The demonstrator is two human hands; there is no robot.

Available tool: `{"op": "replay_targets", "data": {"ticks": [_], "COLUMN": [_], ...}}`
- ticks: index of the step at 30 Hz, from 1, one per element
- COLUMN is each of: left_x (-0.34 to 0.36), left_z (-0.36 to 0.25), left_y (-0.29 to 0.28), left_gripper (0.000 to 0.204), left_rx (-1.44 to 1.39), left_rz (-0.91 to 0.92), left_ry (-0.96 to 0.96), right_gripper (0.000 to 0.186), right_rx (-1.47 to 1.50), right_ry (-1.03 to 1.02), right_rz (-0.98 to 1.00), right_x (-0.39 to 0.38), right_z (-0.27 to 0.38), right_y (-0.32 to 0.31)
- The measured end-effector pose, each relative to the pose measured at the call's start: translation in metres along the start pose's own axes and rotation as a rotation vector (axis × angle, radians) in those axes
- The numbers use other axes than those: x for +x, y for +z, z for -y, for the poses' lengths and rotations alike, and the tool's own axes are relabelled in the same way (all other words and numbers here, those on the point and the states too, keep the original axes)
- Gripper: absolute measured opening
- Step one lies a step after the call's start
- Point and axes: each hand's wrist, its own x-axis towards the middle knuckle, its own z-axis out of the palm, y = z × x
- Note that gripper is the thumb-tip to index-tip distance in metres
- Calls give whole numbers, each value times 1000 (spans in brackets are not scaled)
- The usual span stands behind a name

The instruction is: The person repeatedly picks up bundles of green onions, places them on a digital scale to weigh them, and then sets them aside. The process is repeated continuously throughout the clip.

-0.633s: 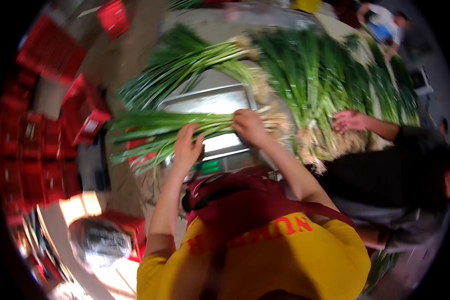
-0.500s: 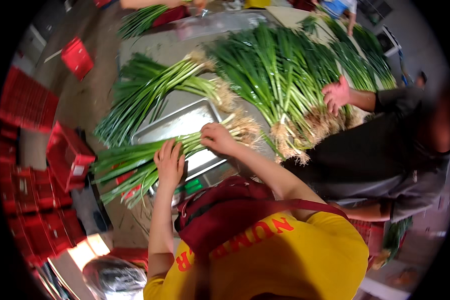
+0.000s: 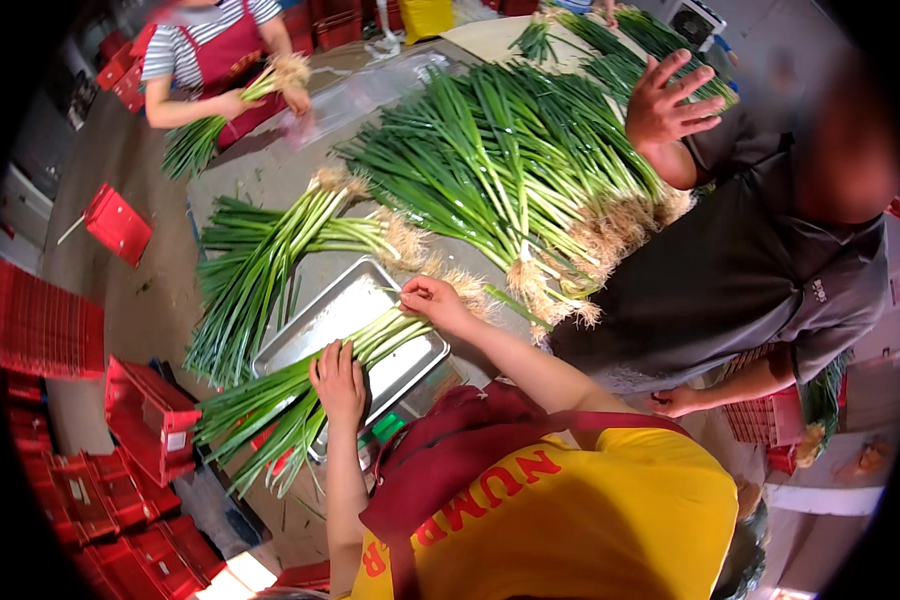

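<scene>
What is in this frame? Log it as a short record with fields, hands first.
left hand: palm down, pressing on the green leaves of a scallion bunch
right hand: fingers pinching the root end of the same bunch
support: bunch lies across a metal tray on a scale
nearby: second loose bunch left of the tray; large scallion pile beyond it
others: person in dark shirt at right, hand raised over the pile; person in striped shirt at top left holding scallions
floor: red crates at left
</scene>
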Motion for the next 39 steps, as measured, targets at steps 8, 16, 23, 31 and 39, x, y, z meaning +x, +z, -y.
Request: {"op": "replay_targets", "data": {"ticks": [8,16,23,31,39], "left_x": [-3,-3,-4,-4,-4], "left_z": [0,-4,-4,-2,-2], "left_y": [1,2,4,5,7], "left_gripper": [51,46,47,48,52], "left_rx": [42,70,66,67,66], "left_rz": [83,94,114,116,102], "left_ry": [-11,-46,-45,-42,-40], "right_gripper": [11,12,13,12,64], "right_rx": [-240,-552,-751,-1243,-1361], "right_ry": [-53,-225,-165,-296,-273], "right_rz": [-158,-363,-395,-556,-360], "right_x": [-10,-26,-42,-56,-101], "right_z": [29,34,29,51,35], "right_y": [-37,-99,-108,-126,-112]}}
